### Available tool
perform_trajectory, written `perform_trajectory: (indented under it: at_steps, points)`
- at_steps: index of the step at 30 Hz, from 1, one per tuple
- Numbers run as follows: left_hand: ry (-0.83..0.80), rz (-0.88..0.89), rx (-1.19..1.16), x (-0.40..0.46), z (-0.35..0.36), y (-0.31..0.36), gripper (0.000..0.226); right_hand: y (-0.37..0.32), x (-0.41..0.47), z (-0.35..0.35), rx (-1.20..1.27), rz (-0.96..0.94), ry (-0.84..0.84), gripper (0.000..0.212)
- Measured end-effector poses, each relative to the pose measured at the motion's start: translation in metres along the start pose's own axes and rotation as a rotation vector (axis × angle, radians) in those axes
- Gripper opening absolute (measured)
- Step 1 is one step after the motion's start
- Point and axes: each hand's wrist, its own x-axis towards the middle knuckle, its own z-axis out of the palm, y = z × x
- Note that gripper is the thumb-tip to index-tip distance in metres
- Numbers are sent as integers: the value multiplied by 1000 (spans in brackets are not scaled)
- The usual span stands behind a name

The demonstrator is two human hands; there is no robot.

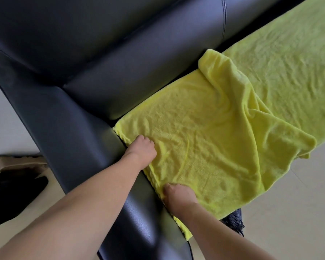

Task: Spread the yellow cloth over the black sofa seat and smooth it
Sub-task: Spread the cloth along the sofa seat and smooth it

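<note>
**Yellow cloth drawn across black sofa seat**

A person leans over a black sofa [105, 59], both bare forearms reaching down over its broad, glossy armrest [77, 132]. The sofa's covering looks like smooth leather, with a fine grain on the armrest near the camera and stitched seams on the padded backrest.

The yellow cloth [204, 132], a soft, napped fabric much like terry towelling, lies over the seat beside the armrest. Its near edge runs along the gap between seat and armrest, and its front part hangs over the seat's front edge toward the floor. The surface is crumpled, with shallow creases fanning out from the hands. On the cloth's far side a loose fold rises in a rounded hump and trails down in a diagonal ridge, lapping over a second stretch of yellow-green cloth [289, 68] that covers the seat farther along and shows a fine rippled texture.

The left hand [142, 147] sits on the cloth near its back corner, fingers curled under and bunching the fabric at the edge. The right hand [178, 197] is at the front of the same edge, its fingers tucked down, pinching the cloth against the armrest.

Pale floor tiles [289, 212] show below the seat. A dark shoe [235, 222] pokes out under the hanging cloth, and a dark bundle [13, 194] lies on the floor behind the armrest.
</note>
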Motion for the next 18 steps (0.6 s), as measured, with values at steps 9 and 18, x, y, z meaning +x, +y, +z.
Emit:
perform_trajectory:
  at_steps: [9,18]
  points:
    - [-86,61,-180,-8,-1,-22,28,-7,2,8,-13,58,91,24]
    - [-284,27,-58,-2,-5,-19,38,-7,5,-1,-51,-6,-32,29]
